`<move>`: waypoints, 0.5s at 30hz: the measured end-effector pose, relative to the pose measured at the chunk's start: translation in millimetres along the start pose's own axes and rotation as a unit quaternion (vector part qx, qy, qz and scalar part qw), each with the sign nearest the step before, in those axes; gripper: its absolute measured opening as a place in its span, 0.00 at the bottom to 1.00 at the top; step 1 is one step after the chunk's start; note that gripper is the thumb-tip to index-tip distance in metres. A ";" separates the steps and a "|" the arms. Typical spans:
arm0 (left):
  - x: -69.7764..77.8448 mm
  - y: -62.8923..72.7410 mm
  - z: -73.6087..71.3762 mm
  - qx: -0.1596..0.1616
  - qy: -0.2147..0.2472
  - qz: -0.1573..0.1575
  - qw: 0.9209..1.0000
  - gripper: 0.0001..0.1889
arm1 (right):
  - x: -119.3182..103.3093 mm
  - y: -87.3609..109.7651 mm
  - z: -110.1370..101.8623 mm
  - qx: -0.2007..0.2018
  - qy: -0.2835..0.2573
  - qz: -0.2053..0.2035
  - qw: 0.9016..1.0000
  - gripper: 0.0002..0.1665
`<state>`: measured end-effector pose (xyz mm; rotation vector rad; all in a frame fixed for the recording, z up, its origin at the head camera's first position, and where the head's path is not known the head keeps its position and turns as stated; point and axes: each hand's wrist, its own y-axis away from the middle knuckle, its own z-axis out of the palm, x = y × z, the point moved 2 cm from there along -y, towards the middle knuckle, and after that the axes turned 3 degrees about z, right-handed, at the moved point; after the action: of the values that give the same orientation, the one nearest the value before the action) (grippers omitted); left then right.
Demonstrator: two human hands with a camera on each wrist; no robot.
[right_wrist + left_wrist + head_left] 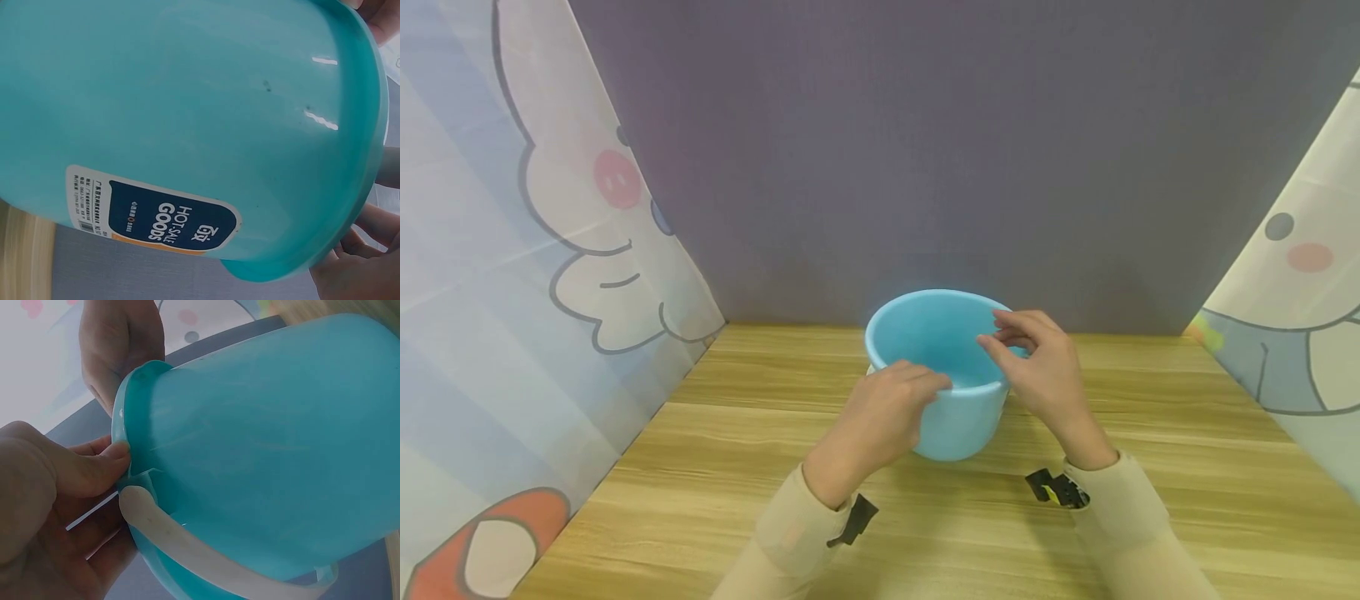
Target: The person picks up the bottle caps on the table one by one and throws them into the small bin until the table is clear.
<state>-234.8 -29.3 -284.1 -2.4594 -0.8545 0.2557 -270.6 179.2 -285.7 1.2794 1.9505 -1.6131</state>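
A light blue plastic bucket [958, 425] stands upright on the wooden table, its mouth facing up. My left hand [887, 408] grips the near left part of its rim. In the left wrist view the thumb [103, 465] presses on the outside of the rim, beside the hinge of a white handle [206, 569] that hangs down the bucket's side. My right hand [1037, 358] is at the right rim, its thumb and fingers bent loosely over the mouth with a gap between them. A dark blue and white label [156, 212] shows on the bucket's wall in the right wrist view.
The wooden tabletop [700, 475] spreads around the bucket. A dark grey panel [925, 150] rises behind it. Cartoon-printed curtains hang at the left [475, 275] and right [1315, 317].
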 end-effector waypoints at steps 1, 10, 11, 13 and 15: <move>-0.2 0.1 0.0 0.001 0.002 0.000 1.000 0.22 | -0.2 -0.1 0.0 0.000 -0.002 -0.001 1.000 0.22; -1.5 1.0 0.4 0.008 0.012 0.005 1.000 0.24 | -2.3 0.1 -2.7 0.008 -0.008 -0.008 1.000 0.21; -1.5 0.9 0.4 0.009 0.012 0.006 1.000 0.24 | -2.4 0.1 -3.5 0.010 -0.007 -0.011 1.000 0.21; -1.7 0.6 0.6 0.010 0.014 0.009 1.000 0.24 | -2.0 -0.5 -5.8 0.015 -0.008 -0.015 1.000 0.21; -2.0 0.4 0.8 0.009 0.015 0.010 1.000 0.24 | -1.0 -1.0 -8.7 0.017 -0.007 -0.017 1.000 0.21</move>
<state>-236.5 -30.5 -285.0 -2.4495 -0.8120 0.2319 -268.2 186.6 -281.5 1.2521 1.9539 -1.6740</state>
